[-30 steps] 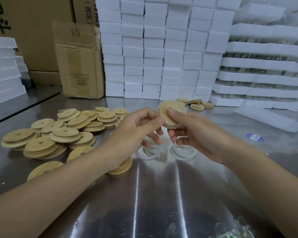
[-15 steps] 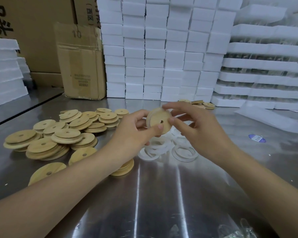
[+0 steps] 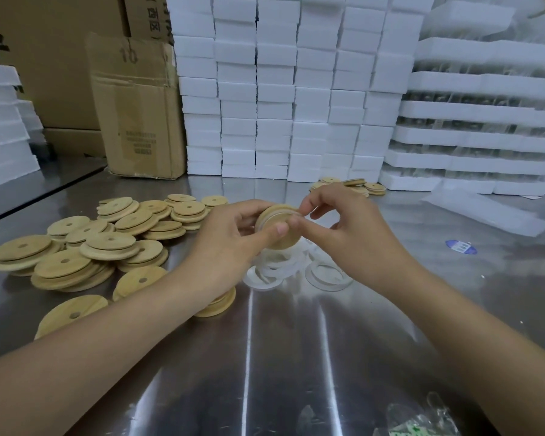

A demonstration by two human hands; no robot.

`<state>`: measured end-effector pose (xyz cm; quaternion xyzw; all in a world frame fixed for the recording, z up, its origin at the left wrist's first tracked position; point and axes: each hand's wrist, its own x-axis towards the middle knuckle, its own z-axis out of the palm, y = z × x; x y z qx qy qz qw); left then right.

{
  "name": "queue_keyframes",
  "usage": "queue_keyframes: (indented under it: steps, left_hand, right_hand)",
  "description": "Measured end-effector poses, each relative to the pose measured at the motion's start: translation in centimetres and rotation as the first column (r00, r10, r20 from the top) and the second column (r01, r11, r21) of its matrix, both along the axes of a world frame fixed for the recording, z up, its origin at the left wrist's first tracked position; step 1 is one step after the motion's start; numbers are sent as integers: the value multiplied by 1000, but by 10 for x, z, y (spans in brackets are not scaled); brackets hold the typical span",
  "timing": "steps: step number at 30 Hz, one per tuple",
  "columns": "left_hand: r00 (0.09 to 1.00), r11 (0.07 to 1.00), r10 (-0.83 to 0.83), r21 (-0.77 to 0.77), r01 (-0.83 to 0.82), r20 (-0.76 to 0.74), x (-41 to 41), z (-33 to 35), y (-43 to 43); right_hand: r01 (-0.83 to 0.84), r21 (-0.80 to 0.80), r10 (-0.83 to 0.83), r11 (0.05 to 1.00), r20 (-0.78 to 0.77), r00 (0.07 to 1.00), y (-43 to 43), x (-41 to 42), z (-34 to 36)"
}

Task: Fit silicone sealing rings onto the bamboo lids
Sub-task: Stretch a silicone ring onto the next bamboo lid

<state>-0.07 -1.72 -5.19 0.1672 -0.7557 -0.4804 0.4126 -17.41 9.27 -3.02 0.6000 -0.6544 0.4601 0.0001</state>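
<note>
One bamboo lid (image 3: 279, 229) is being held above the table (image 3: 296, 357), at mid-frame, between both hands; it is being kept tilted on edge, broad flat face turned towards the camera and slightly down, stepped side turned up and away; being round, no long axis is being shown, and its centre hole is not being seen. A pale band at the lid's left rim may be a silicone ring (image 3: 258, 225), but this cannot be told for sure. The lid is being pinched by the left hand (image 3: 230, 243), thumb pressed on the near face, fingers curled behind; narrow grip. The right hand (image 3: 350, 237) is also being closed on the lid, its thumb laid on the near face by the rim, its forefinger hooked over the top edge; the other fingers are being held loosely curled.

Loose silicone rings (image 3: 266, 273) are lying on the table right below the hands; one separate ring (image 3: 328, 276) is lying just beside them. A pile of bamboo lids (image 3: 107, 240) is lying to the left; a small stack of lids (image 3: 359, 185) is lying further back. Behind, white foam blocks (image 3: 280, 89) and a cardboard box (image 3: 139, 121) are being stored; a blue sticker (image 3: 461, 247) is lying at the right.
</note>
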Motion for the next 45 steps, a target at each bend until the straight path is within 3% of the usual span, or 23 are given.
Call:
queue_keyframes:
  steps: [8,15,21,36,45]
  left_hand:
    - [1000,1000,8,25,-8,11,3,3,-4]
    - [1000,998,16,55,-18,26,4,3,-6]
    - [999,998,34,50,-34,7,5,3,-6]
    - [1000,1000,12,1,-12,16,2,-1,-4]
    - [999,985,-31,168,35,-26,4,3,-7]
  right_hand:
    - [43,140,-36,989,-52,998,2,-5,0]
    - [-40,-13,39,999,-47,998,2,-3,2]
    - [-15,-62,15,998,-1,1000,-1,0,1]
    - [-81,148,72,986,69,995,3,-6,7]
    - [-206,194,173,959,176,969,11,-14,18]
